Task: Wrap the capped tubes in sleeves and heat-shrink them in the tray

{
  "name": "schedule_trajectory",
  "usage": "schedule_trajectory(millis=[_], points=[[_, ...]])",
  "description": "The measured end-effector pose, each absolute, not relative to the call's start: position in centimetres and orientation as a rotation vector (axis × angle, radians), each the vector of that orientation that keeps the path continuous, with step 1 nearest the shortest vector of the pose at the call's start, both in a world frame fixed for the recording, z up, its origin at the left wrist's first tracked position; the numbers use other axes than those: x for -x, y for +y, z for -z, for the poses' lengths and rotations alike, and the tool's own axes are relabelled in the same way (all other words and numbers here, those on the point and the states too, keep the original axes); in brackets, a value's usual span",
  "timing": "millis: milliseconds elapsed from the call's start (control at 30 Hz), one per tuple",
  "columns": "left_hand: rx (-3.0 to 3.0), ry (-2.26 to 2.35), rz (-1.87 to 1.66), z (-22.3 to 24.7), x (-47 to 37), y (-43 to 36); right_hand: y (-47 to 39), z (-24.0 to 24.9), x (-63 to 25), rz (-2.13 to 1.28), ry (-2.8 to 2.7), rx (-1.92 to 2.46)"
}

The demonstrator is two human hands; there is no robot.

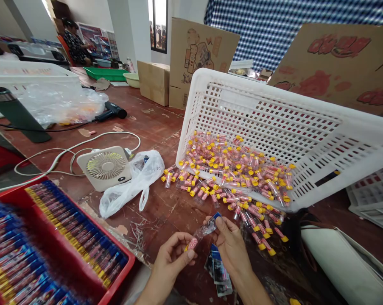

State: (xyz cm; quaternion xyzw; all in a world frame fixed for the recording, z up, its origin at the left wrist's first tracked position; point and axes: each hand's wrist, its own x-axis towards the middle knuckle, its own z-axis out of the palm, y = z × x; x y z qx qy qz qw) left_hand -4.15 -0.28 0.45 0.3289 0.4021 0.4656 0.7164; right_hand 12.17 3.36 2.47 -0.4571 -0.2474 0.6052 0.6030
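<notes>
My left hand (175, 258) pinches the yellow-capped end of a small clear tube (192, 243) with pink-and-white contents. My right hand (229, 239) grips a clear plastic sleeve (209, 226) with a blue printed end between thumb and fingers. Tube and sleeve meet in line between my hands; how far one sits inside the other I cannot tell. Under my right hand, several flat printed sleeves (220, 271) lie on the table. Beyond my hands, many similar yellow-capped tubes (232, 169) spill from a tipped white basket (306, 114).
At the left stands a red tray (127, 267) with rows of blue-ended tubes. A small fan (105, 167), a plastic bag (132, 184), a heat gun or hair dryer (112, 111) and a dark bottle (19, 116) occupy the table. A pale bag (344, 262) lies right; a person (73, 42) sits far back.
</notes>
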Motion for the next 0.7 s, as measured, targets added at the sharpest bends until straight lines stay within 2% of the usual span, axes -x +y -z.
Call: schedule_trajectory(millis=[400, 700], points=[[-0.786, 0.914, -1.11, 0.4, 4.0, -0.3, 3.1, -2.3, -11.7, -1.358, -0.692, 1.079], [-0.834, 0.882, -1.125, 0.8, 4.6, 0.3, 3.0, -2.1, -11.8, -1.356, -1.116, 1.157]])
